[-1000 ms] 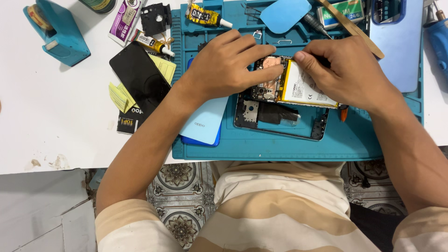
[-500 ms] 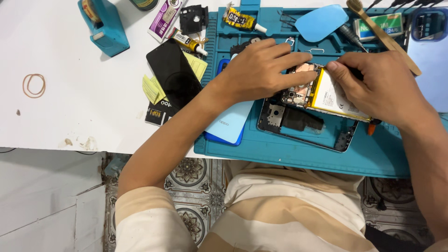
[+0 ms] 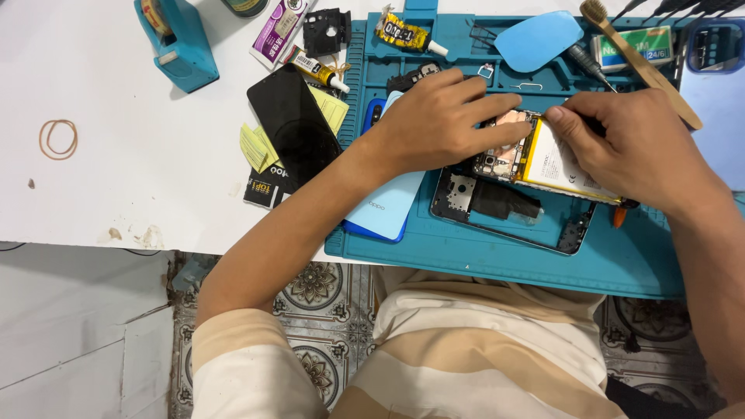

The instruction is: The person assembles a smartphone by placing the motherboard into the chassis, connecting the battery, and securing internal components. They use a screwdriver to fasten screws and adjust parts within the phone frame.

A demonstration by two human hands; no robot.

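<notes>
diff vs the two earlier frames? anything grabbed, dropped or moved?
Mostly the camera shifted: the view slid so the whole bench sits further right, bringing a rubber band into sight on the white table. Nothing was taken up or let go. The left hand stays pressed on the opened phone, and the right hand stays at the battery edge. The blue mat and tools are unmoved.

Bright, even overhead light, soft shadows, sharp focus, slight edge distortion.
</notes>
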